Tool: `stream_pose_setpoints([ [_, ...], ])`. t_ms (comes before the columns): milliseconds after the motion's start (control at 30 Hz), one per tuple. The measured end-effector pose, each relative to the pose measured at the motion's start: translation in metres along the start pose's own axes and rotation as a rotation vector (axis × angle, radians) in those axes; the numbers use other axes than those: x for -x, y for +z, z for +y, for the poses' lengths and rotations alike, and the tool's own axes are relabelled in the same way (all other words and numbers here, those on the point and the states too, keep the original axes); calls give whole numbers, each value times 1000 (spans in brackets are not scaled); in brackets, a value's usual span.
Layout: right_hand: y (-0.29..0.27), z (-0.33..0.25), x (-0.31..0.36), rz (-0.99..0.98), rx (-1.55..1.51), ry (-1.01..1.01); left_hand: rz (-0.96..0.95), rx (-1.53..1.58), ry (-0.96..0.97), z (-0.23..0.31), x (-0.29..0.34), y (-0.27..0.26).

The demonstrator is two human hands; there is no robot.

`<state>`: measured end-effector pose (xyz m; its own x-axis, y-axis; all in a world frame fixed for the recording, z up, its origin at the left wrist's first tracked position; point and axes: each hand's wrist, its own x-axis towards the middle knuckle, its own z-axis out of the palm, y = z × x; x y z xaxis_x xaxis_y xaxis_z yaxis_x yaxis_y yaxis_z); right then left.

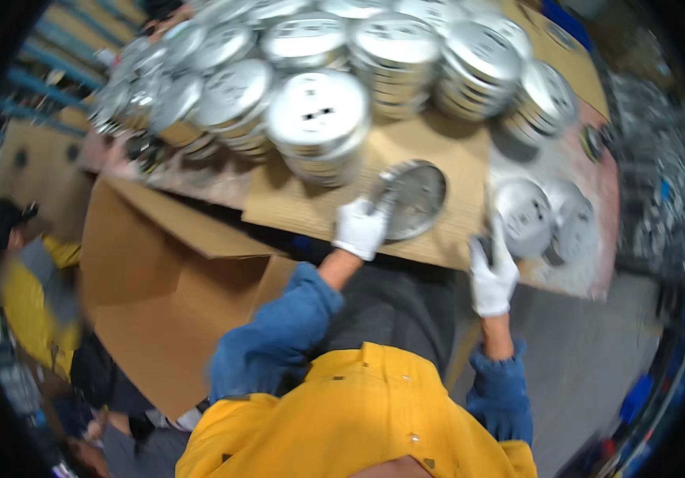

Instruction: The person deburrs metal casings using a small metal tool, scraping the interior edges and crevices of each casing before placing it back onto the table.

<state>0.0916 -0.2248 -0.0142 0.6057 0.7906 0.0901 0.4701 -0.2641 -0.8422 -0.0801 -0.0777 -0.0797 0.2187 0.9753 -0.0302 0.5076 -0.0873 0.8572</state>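
Observation:
My left hand [361,229], in a white glove, grips the left rim of a round metal disc [420,199]. The disc's dark grey face shows, above cardboard near the table's front edge. My right hand [492,277], also gloved, is at the front edge with thumb and forefinger apart. A dark patch shows between them; blur hides what it is. Just beyond its fingertips lies a silver disc [522,217] with small dark slots, and a second silver disc [572,223] sits to its right.
Several stacks of silver discs [319,119] fill the far side of the table. Flat cardboard [454,167] covers part of its top. An open cardboard box [159,295] stands left of me. Another person [36,295] in yellow and grey is at the far left. Plastic-wrapped goods [653,191] stand at right.

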Motion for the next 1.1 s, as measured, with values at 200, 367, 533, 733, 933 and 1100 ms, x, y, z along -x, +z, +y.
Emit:
stream_pose_setpoints([
  [200,-21,28,33,-45,180,-9,-100,49,93,37,6,15],
  [367,-7,52,28,-169,-18,43,-75,95,78,11,2,19],
  [533,-2,55,17,-109,243,-207,-67,118,82,14,1,15],
  [733,-12,-2,13,-107,434,-201,-19,137,180,18,8,18],
  [933,-9,-18,13,-99,416,-310,-87,-12,180,13,2,24],
  [1100,-10,-5,29,-126,372,-323,-117,-25,240,19,5,26],
])
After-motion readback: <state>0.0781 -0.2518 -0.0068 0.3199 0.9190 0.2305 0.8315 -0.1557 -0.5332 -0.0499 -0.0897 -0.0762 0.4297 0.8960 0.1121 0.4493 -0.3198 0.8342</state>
